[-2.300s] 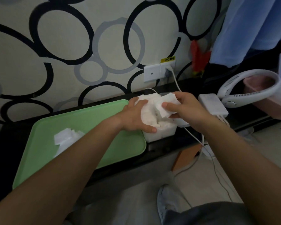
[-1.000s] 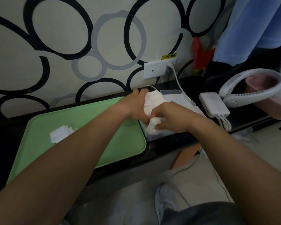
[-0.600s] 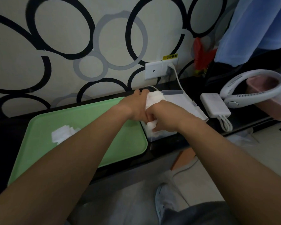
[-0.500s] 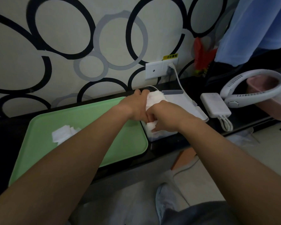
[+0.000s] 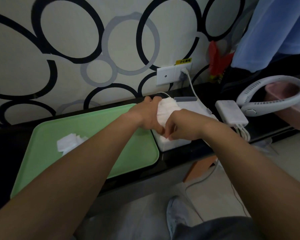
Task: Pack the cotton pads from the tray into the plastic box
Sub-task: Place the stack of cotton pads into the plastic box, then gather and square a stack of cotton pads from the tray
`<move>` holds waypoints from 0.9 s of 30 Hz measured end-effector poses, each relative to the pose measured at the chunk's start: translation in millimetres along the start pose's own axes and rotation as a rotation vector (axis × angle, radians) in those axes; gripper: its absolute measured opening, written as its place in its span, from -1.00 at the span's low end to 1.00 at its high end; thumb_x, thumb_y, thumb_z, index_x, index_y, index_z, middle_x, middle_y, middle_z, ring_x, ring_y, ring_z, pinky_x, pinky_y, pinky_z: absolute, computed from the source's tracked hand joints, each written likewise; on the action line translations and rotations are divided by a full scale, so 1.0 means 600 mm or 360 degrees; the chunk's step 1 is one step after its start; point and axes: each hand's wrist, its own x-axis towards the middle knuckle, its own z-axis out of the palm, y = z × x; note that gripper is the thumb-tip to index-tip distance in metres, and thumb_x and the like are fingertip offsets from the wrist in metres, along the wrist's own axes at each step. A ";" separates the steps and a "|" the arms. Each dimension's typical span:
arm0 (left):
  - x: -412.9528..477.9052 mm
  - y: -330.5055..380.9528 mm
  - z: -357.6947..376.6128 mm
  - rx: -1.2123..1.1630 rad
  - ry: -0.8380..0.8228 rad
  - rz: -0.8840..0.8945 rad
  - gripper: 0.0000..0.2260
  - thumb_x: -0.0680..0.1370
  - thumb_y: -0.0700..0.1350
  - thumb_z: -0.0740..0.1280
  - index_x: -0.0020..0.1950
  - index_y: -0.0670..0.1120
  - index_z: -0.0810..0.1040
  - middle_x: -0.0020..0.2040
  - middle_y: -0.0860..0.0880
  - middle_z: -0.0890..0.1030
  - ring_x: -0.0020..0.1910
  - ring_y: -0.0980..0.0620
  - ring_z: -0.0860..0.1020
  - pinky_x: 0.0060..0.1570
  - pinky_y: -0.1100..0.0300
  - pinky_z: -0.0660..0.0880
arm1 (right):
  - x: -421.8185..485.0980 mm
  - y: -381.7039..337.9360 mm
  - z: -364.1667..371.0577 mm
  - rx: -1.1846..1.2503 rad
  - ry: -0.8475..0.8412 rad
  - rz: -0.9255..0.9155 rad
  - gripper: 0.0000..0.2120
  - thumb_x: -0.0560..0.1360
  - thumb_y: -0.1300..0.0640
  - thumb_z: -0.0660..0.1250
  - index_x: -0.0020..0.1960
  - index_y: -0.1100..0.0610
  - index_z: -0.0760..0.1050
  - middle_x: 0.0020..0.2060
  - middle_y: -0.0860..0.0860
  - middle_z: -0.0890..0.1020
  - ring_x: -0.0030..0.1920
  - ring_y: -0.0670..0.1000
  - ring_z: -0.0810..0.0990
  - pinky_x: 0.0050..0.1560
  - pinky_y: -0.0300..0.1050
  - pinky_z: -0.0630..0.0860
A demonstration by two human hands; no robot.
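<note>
One green tray (image 5: 42, 153) lies at the left on the dark shelf (image 5: 180, 157), its long side running left to right. On it sits one small loose heap of cotton pads (image 5: 68, 143), partly hidden by the left forearm. The pads in it overlap too much to count. Just beyond the tray's right edge stands one white plastic box (image 5: 175, 144), its long axis pointing away from the person toward the wall. Its lid (image 5: 195, 108) is open on the right.

The left hand (image 5: 148, 116) curls round the left side of one stack of cotton pads (image 5: 166, 110). The right hand (image 5: 182, 125) curls round the right side, with its fingertips pinching at the near end. The stack sits in the box and rises above the rim, and its long axis follows the box's, near to far. The single pads are too fine to count.

Further right lie one white charger block (image 5: 231, 115) with cables, one white neck fan (image 5: 267, 99) and one pink tub (image 5: 284, 101).
</note>
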 end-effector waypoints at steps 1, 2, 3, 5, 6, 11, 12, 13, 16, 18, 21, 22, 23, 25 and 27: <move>-0.002 0.000 -0.001 -0.0045 -0.0009 0.0012 0.11 0.15 0.21 0.62 0.53 0.02 0.08 0.39 -0.11 0.29 0.26 -0.17 0.46 0.17 0.01 0.46 | 0.002 -0.002 0.003 -0.0004 -0.0009 -0.0013 -0.87 0.47 0.17 0.45 -0.02 0.00 0.71 -0.12 -0.07 0.70 -0.06 -0.06 0.59 -0.01 -0.22 0.47; -0.003 -0.001 -0.001 -0.0107 -0.0019 0.0033 0.10 0.17 0.18 0.64 0.53 0.01 0.09 0.40 -0.11 0.28 0.29 -0.15 0.43 0.17 0.05 0.43 | 0.003 -0.003 0.003 -0.0006 -0.0014 -0.0023 -0.86 0.49 0.18 0.44 -0.02 0.00 0.71 -0.10 -0.06 0.71 -0.06 -0.05 0.59 0.02 -0.20 0.48; -0.006 -0.001 -0.002 -0.0185 -0.0026 0.0059 0.08 0.19 0.14 0.64 0.54 -0.01 0.09 0.41 -0.10 0.28 0.34 -0.13 0.39 0.19 0.09 0.40 | 0.003 -0.003 0.003 -0.0010 -0.0015 -0.0026 -0.85 0.50 0.18 0.41 -0.01 0.00 0.72 -0.08 -0.06 0.71 -0.06 -0.05 0.59 0.04 -0.19 0.49; -0.014 -0.009 -0.006 -0.0375 -0.0013 0.0086 0.07 0.23 0.10 0.64 0.56 -0.01 0.08 0.47 -0.08 0.27 0.42 -0.08 0.31 0.27 0.14 0.34 | 0.001 -0.003 -0.002 -0.0034 0.0026 0.0000 -0.83 0.52 0.16 0.36 -0.04 -0.02 0.72 -0.08 -0.06 0.72 -0.06 -0.05 0.60 0.06 -0.15 0.53; -0.023 -0.017 -0.010 -0.0471 0.0014 0.0079 0.06 0.26 0.09 0.63 0.58 0.00 0.06 0.50 -0.07 0.26 0.45 -0.06 0.30 0.29 0.17 0.31 | 0.001 -0.006 -0.004 -0.0039 0.0086 0.0021 -0.81 0.51 0.15 0.34 -0.08 -0.03 0.72 -0.11 -0.07 0.72 -0.08 -0.04 0.61 0.04 -0.10 0.56; -0.093 -0.092 -0.032 -0.0766 0.0207 -0.0071 -0.21 0.43 0.05 0.52 0.56 0.03 0.19 0.45 -0.03 0.42 0.41 0.04 0.40 0.28 0.23 0.31 | 0.018 -0.051 -0.001 0.0177 0.0547 0.0003 -0.80 0.48 0.13 0.28 -0.14 0.02 0.69 -0.25 -0.07 0.68 -0.19 -0.03 0.62 -0.07 -0.03 0.60; -0.109 -0.110 -0.032 -0.0806 0.0251 -0.0117 -0.29 0.45 0.03 0.51 0.52 0.01 0.26 0.39 -0.01 0.48 0.37 0.06 0.43 0.27 0.23 0.34 | 0.023 -0.065 0.001 0.0205 0.0605 -0.0035 -0.81 0.47 0.13 0.28 -0.14 0.01 0.69 -0.28 -0.11 0.67 -0.20 -0.06 0.61 -0.07 -0.09 0.57; -0.132 -0.133 -0.034 -0.0838 0.0297 -0.0173 -0.37 0.47 0.00 0.49 0.48 -0.01 0.34 0.33 0.00 0.52 0.33 0.07 0.47 0.26 0.22 0.37 | 0.031 -0.085 0.005 0.0238 0.0627 -0.0083 -0.81 0.47 0.14 0.29 -0.13 0.00 0.69 -0.31 -0.16 0.64 -0.22 -0.10 0.59 -0.08 -0.15 0.55; -0.193 -0.202 -0.024 -0.0908 0.0433 -0.0329 -0.68 0.52 -0.11 0.45 0.26 -0.04 0.53 0.13 -0.01 0.63 0.10 0.01 0.62 0.18 0.09 0.52 | 0.055 -0.137 0.024 0.0327 0.0556 -0.0187 -0.83 0.47 0.18 0.32 -0.10 0.04 0.69 -0.31 -0.19 0.60 -0.26 -0.16 0.55 -0.12 -0.23 0.50; -0.234 -0.253 -0.015 -0.0863 0.0570 -0.0459 -0.83 0.52 -0.19 0.42 0.09 -0.01 0.60 0.01 -0.02 0.67 -0.06 0.00 0.64 0.07 0.07 0.57 | 0.079 -0.175 0.046 0.0320 0.0494 -0.0263 -0.83 0.46 0.19 0.32 -0.11 0.06 0.69 -0.28 -0.15 0.64 -0.24 -0.14 0.57 -0.10 -0.21 0.52; -0.276 -0.311 -0.003 -0.0792 0.0680 -0.0673 -0.81 0.51 -0.28 0.35 -0.02 0.00 0.64 -0.04 -0.03 0.68 -0.16 0.01 0.61 -0.11 0.23 0.46 | 0.112 -0.220 0.081 0.0373 0.0376 -0.0319 -0.83 0.45 0.21 0.32 -0.11 0.08 0.70 -0.26 -0.13 0.65 -0.20 -0.12 0.60 -0.08 -0.19 0.55; -0.284 -0.324 0.001 -0.0769 0.0679 -0.0726 -0.81 0.51 -0.29 0.34 -0.02 -0.02 0.64 -0.04 -0.03 0.68 -0.14 0.00 0.60 -0.11 0.27 0.41 | 0.121 -0.230 0.092 0.0383 0.0342 -0.0323 -0.83 0.45 0.22 0.32 -0.10 0.09 0.70 -0.26 -0.13 0.65 -0.20 -0.12 0.60 -0.07 -0.19 0.55; -0.293 -0.340 0.004 -0.0743 0.0675 -0.0775 -0.80 0.50 -0.30 0.33 -0.01 -0.04 0.65 -0.02 -0.03 0.67 -0.13 0.00 0.60 -0.10 0.30 0.39 | 0.134 -0.243 0.103 0.0392 0.0313 -0.0329 -0.82 0.45 0.23 0.32 -0.10 0.10 0.70 -0.26 -0.13 0.65 -0.19 -0.12 0.61 -0.06 -0.19 0.55; -0.296 -0.355 0.012 -0.0730 0.0641 -0.0800 -0.78 0.50 -0.30 0.34 0.07 -0.07 0.65 0.07 -0.05 0.66 -0.12 0.02 0.57 -0.05 0.31 0.38 | 0.152 -0.255 0.119 0.0402 0.0280 -0.0325 -0.82 0.45 0.25 0.32 -0.09 0.09 0.69 -0.22 -0.11 0.67 -0.17 -0.10 0.61 -0.04 -0.19 0.55; -0.298 -0.367 0.017 -0.0732 0.0556 -0.0774 -0.72 0.51 -0.29 0.36 0.19 -0.10 0.62 0.17 -0.07 0.63 -0.05 0.00 0.56 0.03 0.29 0.40 | 0.176 -0.264 0.133 0.0411 0.0250 -0.0295 -0.79 0.45 0.27 0.30 -0.05 0.09 0.69 -0.14 -0.06 0.70 -0.13 -0.08 0.61 0.00 -0.17 0.54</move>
